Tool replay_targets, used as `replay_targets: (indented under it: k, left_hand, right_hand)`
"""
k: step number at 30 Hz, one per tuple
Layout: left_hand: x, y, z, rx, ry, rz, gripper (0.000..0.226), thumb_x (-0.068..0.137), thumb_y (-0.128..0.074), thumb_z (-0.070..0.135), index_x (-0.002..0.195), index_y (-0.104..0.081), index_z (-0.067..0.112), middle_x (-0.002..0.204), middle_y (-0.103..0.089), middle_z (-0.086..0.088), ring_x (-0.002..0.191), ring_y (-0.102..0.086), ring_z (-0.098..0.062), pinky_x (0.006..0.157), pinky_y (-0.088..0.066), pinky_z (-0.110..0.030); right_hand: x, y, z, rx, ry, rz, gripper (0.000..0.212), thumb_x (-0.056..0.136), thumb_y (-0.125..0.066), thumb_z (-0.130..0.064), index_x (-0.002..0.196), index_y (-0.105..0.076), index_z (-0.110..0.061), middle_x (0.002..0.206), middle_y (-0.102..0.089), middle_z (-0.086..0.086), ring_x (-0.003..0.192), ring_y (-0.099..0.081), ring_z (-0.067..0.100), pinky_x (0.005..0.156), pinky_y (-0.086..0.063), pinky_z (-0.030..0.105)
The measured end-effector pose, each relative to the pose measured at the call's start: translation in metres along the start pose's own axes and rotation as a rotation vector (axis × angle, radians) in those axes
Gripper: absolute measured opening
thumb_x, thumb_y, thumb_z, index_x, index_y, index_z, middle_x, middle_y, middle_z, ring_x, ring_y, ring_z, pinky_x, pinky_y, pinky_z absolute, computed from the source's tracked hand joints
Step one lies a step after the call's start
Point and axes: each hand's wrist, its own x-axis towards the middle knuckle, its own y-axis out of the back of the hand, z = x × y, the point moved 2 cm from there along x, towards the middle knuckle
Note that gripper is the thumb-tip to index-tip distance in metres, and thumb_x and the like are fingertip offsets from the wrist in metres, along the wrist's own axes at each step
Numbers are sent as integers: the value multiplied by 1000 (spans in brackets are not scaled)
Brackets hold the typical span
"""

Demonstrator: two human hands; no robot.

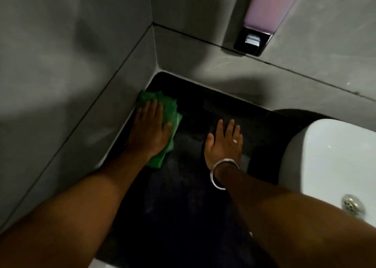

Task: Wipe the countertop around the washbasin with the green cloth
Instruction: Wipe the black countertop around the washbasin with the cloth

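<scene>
On dark countertop (183,196): left hand (149,129) flat on green cloth (169,113); no writing legible.

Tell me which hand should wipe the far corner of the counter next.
Left. The left hand already presses flat on the green cloth beside the side wall, just short of that corner. The right hand lies bare on the black countertop nearer the washbasin.

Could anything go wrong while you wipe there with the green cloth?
Maybe. The left hand presses the folded green cloth flat beside the grey side wall, so the far corner of the dark stone countertop could get missed. The right hand rests bare on the countertop, which may leave fresh marks on it. The silver bangle on that wrist might scrape the round white washbasin if the arm slides that way.
</scene>
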Motion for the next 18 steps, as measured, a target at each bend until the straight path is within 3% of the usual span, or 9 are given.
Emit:
replay_targets:
  k: [4, 7, 10, 13, 18]
  left_hand:
    - [-198, -3, -59, 62, 13, -40, 70, 96, -26, 48, 152, -28, 6, 159, -30, -15, 143, -32, -36, 117, -22, -48]
    - [-270, 6, -85, 123, 87, -83, 68, 98, -25, 48, 148, -37, 3, 155, -36, -16, 136, -44, -38, 112, -30, -49]
    - [-267, 9, -76, 150, 96, -72, 69, 98, -23, 48, 146, -40, 1, 153, -40, -18, 137, -43, -39, 112, -32, -50]
    - [-234, 4, -61, 150, 100, -64, 72, 97, -22, 51, 150, -32, 3, 157, -33, -18, 144, -33, -38, 117, -24, -49]
    - [-115, 4, -38, 105, -7, -19, 72, 96, -30, 48, 153, -25, 4, 161, -24, -17, 149, -20, -34, 122, -15, -46]
  right_hand:
    - [-1, 3, -4, 19, 14, -4, 63, 92, -37, -40, 149, -29, -13, 156, -23, 24, 143, -18, 42, 116, -13, 52]
    - [-1, 5, -4, 64, 9, -4, 64, 91, -41, -39, 147, -32, -11, 154, -25, 27, 142, -21, 45, 115, -14, 53]
    - [-3, 2, -4, 73, 17, 18, 65, 90, -43, -39, 147, -32, -9, 153, -24, 28, 141, -20, 46, 115, -13, 55]
    - [-2, -2, -3, 72, 34, 29, 65, 91, -41, -39, 147, -30, -8, 153, -22, 30, 142, -17, 48, 115, -11, 56]
    - [1, -3, 0, 65, 55, 72, 64, 94, -41, -38, 149, -26, -8, 156, -18, 28, 143, -13, 46, 117, -9, 55]
